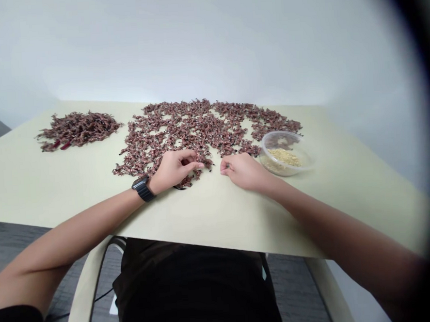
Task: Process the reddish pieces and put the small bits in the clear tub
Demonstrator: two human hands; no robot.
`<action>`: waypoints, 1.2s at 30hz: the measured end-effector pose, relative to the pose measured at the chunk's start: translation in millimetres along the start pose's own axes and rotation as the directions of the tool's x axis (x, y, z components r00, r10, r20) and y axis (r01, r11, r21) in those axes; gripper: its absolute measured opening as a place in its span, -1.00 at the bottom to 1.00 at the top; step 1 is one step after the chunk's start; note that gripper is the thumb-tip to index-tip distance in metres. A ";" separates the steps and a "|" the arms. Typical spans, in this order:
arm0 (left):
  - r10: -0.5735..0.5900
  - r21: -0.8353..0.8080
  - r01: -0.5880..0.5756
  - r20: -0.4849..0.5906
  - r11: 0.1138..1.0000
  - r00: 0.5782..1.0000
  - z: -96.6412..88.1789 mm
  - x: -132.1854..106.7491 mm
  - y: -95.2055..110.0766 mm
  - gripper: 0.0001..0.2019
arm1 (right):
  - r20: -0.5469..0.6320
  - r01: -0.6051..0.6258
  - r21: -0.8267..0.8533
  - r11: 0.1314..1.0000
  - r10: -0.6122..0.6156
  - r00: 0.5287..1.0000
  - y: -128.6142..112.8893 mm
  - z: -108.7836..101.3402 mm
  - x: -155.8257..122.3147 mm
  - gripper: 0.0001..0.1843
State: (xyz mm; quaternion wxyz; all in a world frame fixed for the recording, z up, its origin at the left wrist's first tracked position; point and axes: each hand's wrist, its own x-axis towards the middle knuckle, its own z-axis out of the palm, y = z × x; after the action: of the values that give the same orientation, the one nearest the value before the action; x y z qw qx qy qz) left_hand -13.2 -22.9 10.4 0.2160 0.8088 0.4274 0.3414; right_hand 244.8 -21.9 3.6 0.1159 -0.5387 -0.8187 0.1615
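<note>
A wide spread of small dried reddish-brown pieces [198, 125] covers the middle of the pale table [221, 214]. My left hand [175, 168], with a black watch on its wrist, rests at the spread's near edge, fingers curled in a pinch over some pieces. My right hand [243, 170] lies just to the right, fingers closed in a pinch; what they hold is too small to make out. A clear plastic bowl [285, 153] with yellowish bits inside stands right beside my right hand.
A separate heap of the same reddish-brown pieces [77, 129] lies at the table's far left. A white wall runs behind the table. My lap and a chair frame [84, 290] show below the near table edge.
</note>
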 end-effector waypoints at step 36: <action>-0.158 -0.369 0.157 0.029 0.916 0.987 7.8 5.4 -14.5 -0.69 | -0.020 -0.069 -0.022 0.997 0.068 0.997 2.7 -4.7 1.0 -0.93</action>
State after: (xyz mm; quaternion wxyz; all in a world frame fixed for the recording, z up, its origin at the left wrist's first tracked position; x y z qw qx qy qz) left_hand -13.1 -10.9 -2.2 0.3910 0.7162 0.4193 0.3979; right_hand 248.3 -19.3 6.9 0.1120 -0.5693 -0.8003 0.1510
